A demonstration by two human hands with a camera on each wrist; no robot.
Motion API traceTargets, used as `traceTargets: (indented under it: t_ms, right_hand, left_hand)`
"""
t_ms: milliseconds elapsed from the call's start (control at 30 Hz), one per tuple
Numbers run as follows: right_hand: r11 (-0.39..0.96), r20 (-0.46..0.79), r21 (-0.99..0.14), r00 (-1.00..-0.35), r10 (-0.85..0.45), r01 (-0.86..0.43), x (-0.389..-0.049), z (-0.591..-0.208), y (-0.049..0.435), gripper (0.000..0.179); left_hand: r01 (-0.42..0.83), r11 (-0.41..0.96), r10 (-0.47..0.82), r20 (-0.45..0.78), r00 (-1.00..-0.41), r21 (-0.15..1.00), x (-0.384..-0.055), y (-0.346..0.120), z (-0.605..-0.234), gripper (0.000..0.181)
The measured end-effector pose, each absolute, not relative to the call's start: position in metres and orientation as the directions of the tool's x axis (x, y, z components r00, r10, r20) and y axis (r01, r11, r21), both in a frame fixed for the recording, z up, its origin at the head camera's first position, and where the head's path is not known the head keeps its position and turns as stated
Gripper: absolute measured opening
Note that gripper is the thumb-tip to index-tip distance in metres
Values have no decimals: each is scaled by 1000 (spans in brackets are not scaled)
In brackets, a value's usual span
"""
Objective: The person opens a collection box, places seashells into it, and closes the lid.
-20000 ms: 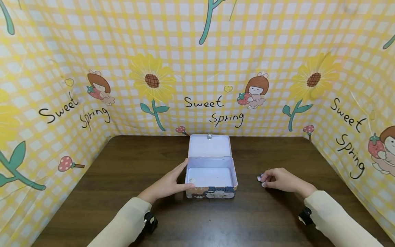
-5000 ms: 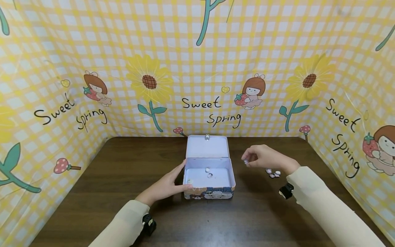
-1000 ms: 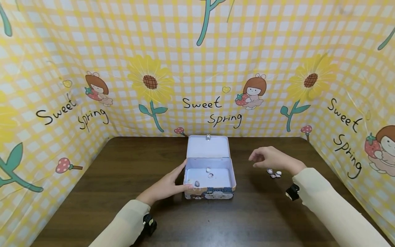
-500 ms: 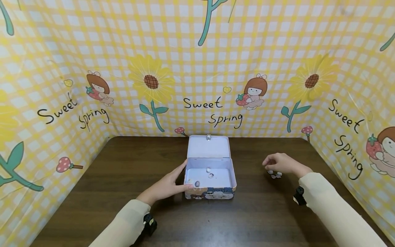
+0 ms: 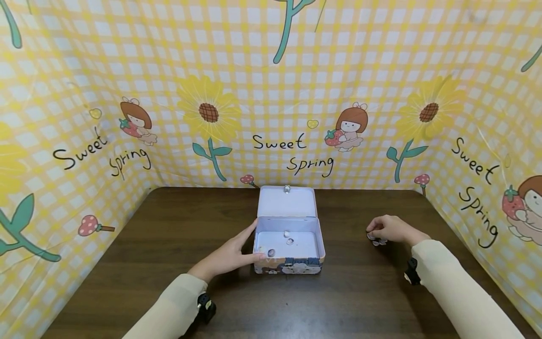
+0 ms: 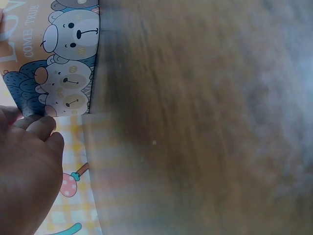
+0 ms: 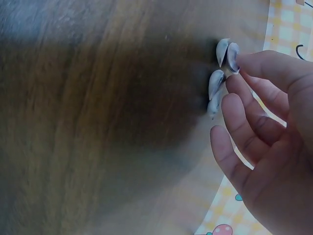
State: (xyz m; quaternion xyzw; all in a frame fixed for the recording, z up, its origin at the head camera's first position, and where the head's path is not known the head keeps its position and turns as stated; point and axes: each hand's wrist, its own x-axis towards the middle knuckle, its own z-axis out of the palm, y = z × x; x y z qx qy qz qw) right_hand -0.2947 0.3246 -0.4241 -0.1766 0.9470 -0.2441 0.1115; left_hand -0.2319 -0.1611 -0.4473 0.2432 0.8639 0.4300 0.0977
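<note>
A tin box [image 5: 301, 267] with cartoon bears stands on the table, its white-lined lid [image 5: 286, 201] raised at the back. Inside lie three small seashells: one at the front left [image 5: 271, 253], two nearer the middle [image 5: 290, 241]. My left hand [image 5: 228, 254] holds the box's left side, thumb at the front corner and fingers toward the rear. Right of the box, my right hand [image 5: 394, 228] is down at a small pile of shells [image 5: 377, 242]. In the right wrist view its thumb and forefinger pinch one shell [image 7: 233, 58]; several others [image 7: 215, 84] lie beside the fingers.
The dark wooden table [image 5: 288, 310] extends around the box. A yellow checked cloth [image 5: 271, 94] with flowers and lettering walls off the back and both sides. A black strap device [image 5: 412, 271] sits at my right wrist.
Over the longer span, three shells have come into the box, the latest at its front left. In the last second my right hand moved right and down to the pile. The left hand stayed put.
</note>
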Motion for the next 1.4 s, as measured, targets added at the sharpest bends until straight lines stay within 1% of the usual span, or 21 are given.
traceTargets:
  t_ms: [133, 300, 500, 800, 1100, 1400]
  right_hand:
    - [814, -131, -513, -913, -387, -271, -295, -425, 325, 11]
    - [802, -133, -534, -910, -392, -267, -294, -426, 326, 9]
    - [800, -122, -535, -913, -390, -271, -294, -425, 323, 8]
    - [777, -123, -570, -908, -401, -266, -295, -417, 312, 9]
    - [753, -66, -546, -878, -475, -366, -302, -408, 301, 7]
    - [720, -3, -533, -850, -527, -445, -300, -387, 279, 5]
  left_hand:
    - [332, 519, 503, 33, -864, 787, -232, -161, -447, 103]
    - [351, 503, 516, 51, -855, 790, -233, -162, -448, 102]
    - [354, 498, 514, 60, -856, 791, -234, -161, -449, 101]
    - [338, 506, 504, 46, -863, 794, -233, -160, -448, 101]
    - [314, 517, 494, 23, -869, 796, -233, -159, -447, 100]
    - [323, 519, 497, 28, -867, 791, -233, -159, -449, 100]
